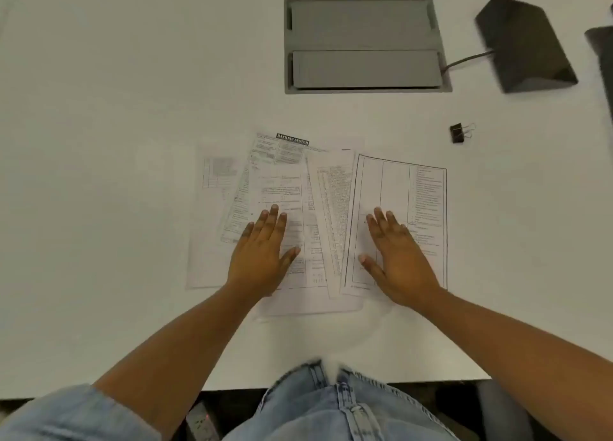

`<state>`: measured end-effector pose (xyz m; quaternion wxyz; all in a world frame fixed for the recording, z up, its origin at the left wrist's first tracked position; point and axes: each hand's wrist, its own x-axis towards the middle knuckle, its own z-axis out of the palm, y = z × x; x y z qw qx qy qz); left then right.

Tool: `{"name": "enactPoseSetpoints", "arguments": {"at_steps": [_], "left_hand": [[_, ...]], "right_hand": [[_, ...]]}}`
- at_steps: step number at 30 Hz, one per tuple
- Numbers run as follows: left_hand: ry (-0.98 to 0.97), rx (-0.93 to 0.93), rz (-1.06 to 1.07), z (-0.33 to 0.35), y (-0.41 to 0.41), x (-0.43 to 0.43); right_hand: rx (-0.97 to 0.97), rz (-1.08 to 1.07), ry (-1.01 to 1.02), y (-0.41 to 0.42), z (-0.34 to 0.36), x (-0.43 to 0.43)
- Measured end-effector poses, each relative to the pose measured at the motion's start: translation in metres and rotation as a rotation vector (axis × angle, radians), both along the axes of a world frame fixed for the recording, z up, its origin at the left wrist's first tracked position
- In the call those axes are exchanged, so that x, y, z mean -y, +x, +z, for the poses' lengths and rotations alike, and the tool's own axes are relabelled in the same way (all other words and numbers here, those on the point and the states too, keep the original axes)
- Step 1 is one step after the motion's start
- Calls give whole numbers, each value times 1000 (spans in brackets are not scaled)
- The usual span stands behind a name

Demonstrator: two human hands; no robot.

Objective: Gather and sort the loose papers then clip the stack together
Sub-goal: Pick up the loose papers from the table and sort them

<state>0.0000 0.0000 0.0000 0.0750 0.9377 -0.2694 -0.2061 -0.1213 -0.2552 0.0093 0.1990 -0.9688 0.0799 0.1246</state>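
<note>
Several printed papers (pixel 288 181) lie fanned and overlapping on the white table (pixel 99 142). One sheet at the back shows a black "Banking System" header. A sheet with a ruled table (pixel 398 188) lies on top at the right. My left hand (pixel 262 254) rests flat, fingers spread, on the middle sheets. My right hand (pixel 398 254) rests flat on the ruled sheet. Neither hand grips anything. A black binder clip (pixel 459 133) with silver handles sits on the table, beyond the papers to the right.
A grey recessed cable hatch (pixel 365 42) is set into the table behind the papers. A dark wedge-shaped device (pixel 527 45) with a cable stands at the back right. The table's front edge (pixel 431 379) runs just above my lap.
</note>
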Motion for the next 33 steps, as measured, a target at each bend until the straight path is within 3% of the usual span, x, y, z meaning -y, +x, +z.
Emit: {"name": "enactPoseSetpoints", "arguments": {"at_steps": [4, 10, 14, 21, 27, 33], "left_hand": [[28, -31, 14, -12, -4, -12], [-4, -17, 23, -6, -2, -9], [-181, -16, 211, 19, -12, 15], [-304, -450, 479, 38, -36, 51], [-565, -699, 958, 42, -40, 88], [-564, -715, 877, 37, -36, 100]], "right_hand": [[-100, 99, -114, -17, -14, -1], [-134, 141, -117, -18, -14, 6], [-98, 74, -77, -16, -8, 3], [-187, 9, -44, -34, -8, -5], [-207, 52, 4, -39, -3, -17], [-198, 68, 246, -38, 6, -22]]}}
